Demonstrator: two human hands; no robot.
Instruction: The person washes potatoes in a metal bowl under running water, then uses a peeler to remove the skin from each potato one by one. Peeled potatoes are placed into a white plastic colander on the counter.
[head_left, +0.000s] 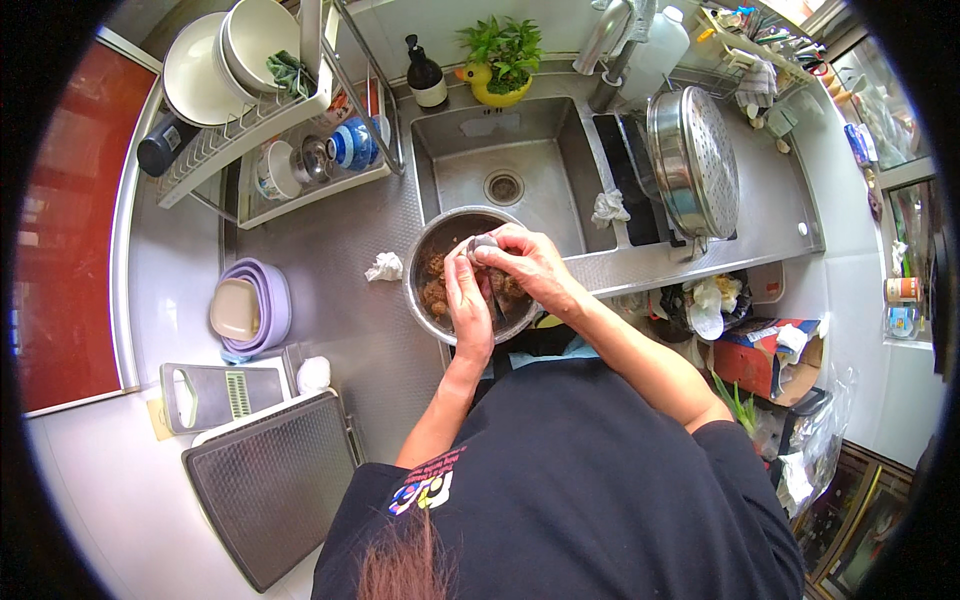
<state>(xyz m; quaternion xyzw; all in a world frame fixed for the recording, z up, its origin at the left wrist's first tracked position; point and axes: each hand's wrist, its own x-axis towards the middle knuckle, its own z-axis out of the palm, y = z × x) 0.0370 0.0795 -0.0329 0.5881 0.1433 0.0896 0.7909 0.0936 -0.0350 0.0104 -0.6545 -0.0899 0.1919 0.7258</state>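
Observation:
A metal bowl stands at the counter's front edge, just before the sink. Inside it lie several wet, rough brown lumps, perhaps soaked mushrooms, in dark liquid. Over the bowl, my left hand and my right hand both hold a small greyish-brown piece. My right thumb presses against its near side, and my left fingers wrap it from the left. Fingers cover much of the piece, so its kind is unclear. Part of the bowl's contents is hidden beneath my hands.
Behind the bowl is a steel sink. Crumpled tissue lies left of the bowl, another wad right of the sink. A steamer pot stands at right, a dish rack at upper left, nested lilac basins at left.

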